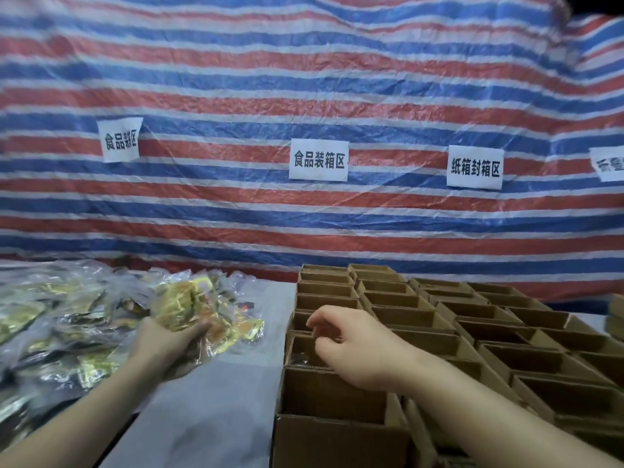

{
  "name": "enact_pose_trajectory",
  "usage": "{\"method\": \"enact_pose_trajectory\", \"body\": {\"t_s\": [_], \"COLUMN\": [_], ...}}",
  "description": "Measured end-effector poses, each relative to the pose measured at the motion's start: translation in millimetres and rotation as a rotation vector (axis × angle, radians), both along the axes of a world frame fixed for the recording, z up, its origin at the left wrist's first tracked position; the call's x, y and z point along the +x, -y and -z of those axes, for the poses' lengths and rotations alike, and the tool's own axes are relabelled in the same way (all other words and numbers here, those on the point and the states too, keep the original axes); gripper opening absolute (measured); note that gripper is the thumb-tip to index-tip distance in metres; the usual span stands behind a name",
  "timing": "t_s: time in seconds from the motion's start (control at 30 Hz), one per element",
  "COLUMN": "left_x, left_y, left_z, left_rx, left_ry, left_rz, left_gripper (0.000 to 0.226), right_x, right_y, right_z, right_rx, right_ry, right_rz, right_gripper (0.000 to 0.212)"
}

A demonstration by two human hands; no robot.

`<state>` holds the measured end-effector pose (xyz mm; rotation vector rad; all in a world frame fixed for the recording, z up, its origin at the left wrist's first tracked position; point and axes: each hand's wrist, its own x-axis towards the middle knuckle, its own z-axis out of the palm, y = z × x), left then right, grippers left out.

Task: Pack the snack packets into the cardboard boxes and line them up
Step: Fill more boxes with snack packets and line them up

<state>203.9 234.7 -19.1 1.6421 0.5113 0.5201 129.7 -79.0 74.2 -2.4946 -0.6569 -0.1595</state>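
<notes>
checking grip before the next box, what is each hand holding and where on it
The left hand grips a bunch of snack packets from underneath, at their lower ends. The right hand holds nothing, fingers loosely curled over the cardboard boxes.

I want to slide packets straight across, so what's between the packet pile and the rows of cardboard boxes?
In the head view, a bare strip of grey tabletop separates the packet pile from the cardboard boxes. Nothing lies on it.
</notes>
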Motion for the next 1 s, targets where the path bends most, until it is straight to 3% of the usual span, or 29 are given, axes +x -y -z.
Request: {"method": "enact_pose_trajectory", "body": {"t_s": [0.1, 0.2, 0.3, 0.37, 0.47, 0.67, 0.9, 1.0], "left_x": [-49, -99, -136, -156, -173, -186, -196, -200], "left_y": [41, 86, 125, 145, 166, 187, 201, 207], "left_z": [-48, -84, -103, -111, -116, -106, -85, -77], "left_rx": [0.08, 0.217, 0.341, 0.309, 0.222, 0.219, 0.341, 0.566], "left_ry": [0.132, 0.179, 0.212, 0.217, 0.224, 0.335, 0.39, 0.425], "left_rz": [0.084, 0.209, 0.294, 0.31, 0.382, 0.461, 0.273, 0.13], "left_gripper": [0.049, 0.066, 0.074, 0.074, 0.073, 0.06, 0.055, 0.061], "right_x": [-22, -43, -63, -75, -88, -109, -115, -115], "right_y": [-16, -32, -40, -38, -27, -10, -4, -8], "right_z": [-7, -19, -35, -44, -46, -35, -15, -8], "right_rx": [0.193, 0.416, 0.616, 0.726, 0.86, 0.922, 0.993, 1.06], "right_ry": [-0.036, -0.101, -0.157, -0.212, -0.283, -0.278, -0.24, -0.187], "right_rz": [0.018, 0.048, 0.137, 0.217, 0.284, 0.27, 0.473, 0.546], "right_gripper": [0.051, 0.057, 0.033, 0.028, 0.051, 0.081, 0.064, 0.043]}}
